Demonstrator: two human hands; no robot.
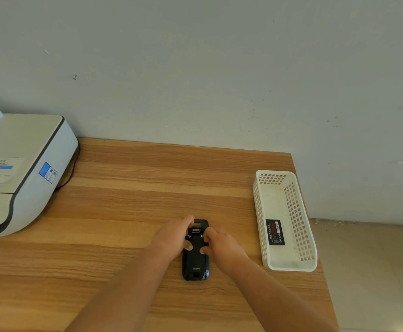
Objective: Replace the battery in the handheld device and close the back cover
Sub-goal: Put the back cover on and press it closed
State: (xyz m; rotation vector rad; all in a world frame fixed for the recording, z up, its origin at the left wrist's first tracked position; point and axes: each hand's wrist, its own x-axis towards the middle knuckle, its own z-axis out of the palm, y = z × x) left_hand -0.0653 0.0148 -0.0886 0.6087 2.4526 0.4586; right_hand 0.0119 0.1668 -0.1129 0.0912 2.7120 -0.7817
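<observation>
Black rectangular handheld device (195,257) lies face-down on wooden table (128,202); left hand (175,238) at nine o'clock, right hand (219,243) at three o'clock, both gripping it.

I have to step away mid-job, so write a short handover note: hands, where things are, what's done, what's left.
Left hand and right hand both grip the handheld device, thumbs pressing on its back.
The device lies face down on the table, back cover in place.
One battery lies in the white basket to the right.
Whether the swap is done cannot be told: check the battery, then confirm the cover is latched.
</observation>
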